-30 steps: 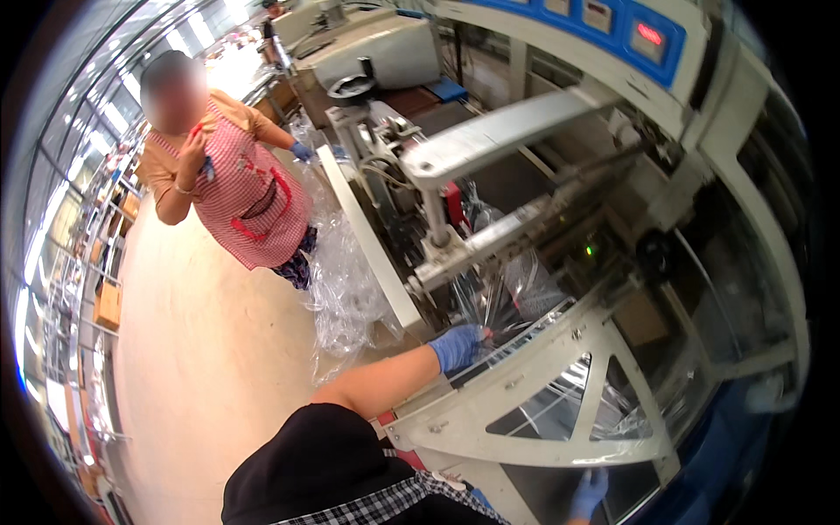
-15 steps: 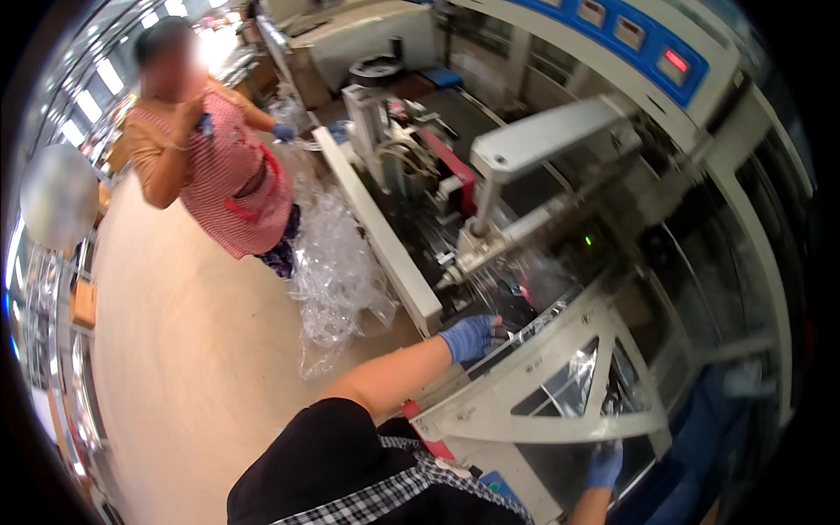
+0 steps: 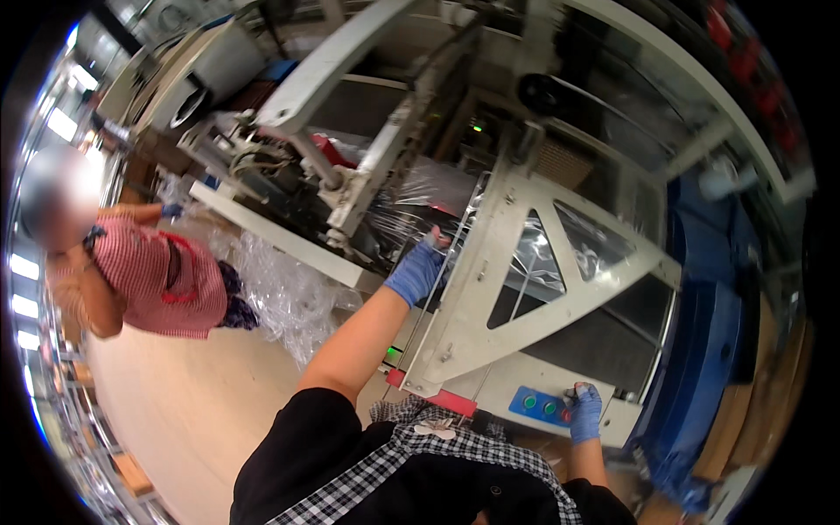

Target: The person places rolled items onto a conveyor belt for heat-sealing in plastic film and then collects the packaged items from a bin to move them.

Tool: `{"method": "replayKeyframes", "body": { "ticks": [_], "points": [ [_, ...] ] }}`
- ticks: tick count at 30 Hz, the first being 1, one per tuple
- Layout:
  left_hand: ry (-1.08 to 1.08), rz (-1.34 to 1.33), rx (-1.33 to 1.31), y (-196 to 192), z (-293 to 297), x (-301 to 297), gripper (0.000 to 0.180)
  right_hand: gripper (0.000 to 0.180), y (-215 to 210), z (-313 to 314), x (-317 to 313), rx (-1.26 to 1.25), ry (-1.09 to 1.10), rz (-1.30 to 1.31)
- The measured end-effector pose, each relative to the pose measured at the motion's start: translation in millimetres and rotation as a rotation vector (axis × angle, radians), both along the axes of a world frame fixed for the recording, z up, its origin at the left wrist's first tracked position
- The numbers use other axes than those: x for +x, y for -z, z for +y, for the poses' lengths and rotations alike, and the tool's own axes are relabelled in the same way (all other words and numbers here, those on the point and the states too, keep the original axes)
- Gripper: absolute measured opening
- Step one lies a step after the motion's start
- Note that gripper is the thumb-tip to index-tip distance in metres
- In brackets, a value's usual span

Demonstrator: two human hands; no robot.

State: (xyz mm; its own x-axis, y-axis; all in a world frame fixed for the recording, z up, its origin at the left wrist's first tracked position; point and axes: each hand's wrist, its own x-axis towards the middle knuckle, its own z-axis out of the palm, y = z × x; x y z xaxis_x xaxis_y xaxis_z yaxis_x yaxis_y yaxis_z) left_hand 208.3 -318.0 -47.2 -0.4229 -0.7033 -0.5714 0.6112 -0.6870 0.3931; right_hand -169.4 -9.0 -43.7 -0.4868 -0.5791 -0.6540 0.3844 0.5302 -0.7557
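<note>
My left hand (image 3: 416, 273), in a blue glove with bare fingertips, reaches into the gap at the left edge of the pale triangular machine frame (image 3: 444, 352). Its fingers are closed at the edge of a clear plastic film (image 3: 420, 203), which stretches in creases over dark and reddish contents. My right hand (image 3: 584, 413), gloved the same way, is at the right end of a small blue control panel (image 3: 530, 403) with green buttons. Its fingers are curled in beside a red and dark control there; whether they grip anything is hidden. Through the frame's triangular openings, shiny clear film (image 3: 534, 258) shows.
A sealing arm (image 3: 337, 61) and metal mechanism stand beyond my left hand. At left, a person in a red striped apron (image 3: 162, 280) stands by a heap of clear plastic (image 3: 284, 293). Blue bins (image 3: 704, 337) and cardboard (image 3: 759, 385) line the right.
My view has swung to the right. My right hand has gone from under the triangular frame to the control panel. My left hand stays by the film at the frame's left edge.
</note>
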Motion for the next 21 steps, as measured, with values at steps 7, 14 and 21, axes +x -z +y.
{"method": "replayKeyframes", "body": {
  "ticks": [7, 14, 21],
  "points": [
    [0.041, -0.393, 0.053, 7.7, 12.4, 24.8, 0.019, 0.012, 24.9, 146.1, 1.7, 0.001, 0.31, 0.075],
    [-0.144, -1.004, -1.061, -95.9, 107.1, -94.9, 0.022, 0.015, 140.5, 339.6, 40.2, 0.248, 0.663, 0.157],
    [1.472, -0.446, -1.04, -48.6, 290.6, -216.3, 0.021, 0.068, 254.3, 438.6, 124.4, 0.794, 0.468, 0.098]
  ]
}}
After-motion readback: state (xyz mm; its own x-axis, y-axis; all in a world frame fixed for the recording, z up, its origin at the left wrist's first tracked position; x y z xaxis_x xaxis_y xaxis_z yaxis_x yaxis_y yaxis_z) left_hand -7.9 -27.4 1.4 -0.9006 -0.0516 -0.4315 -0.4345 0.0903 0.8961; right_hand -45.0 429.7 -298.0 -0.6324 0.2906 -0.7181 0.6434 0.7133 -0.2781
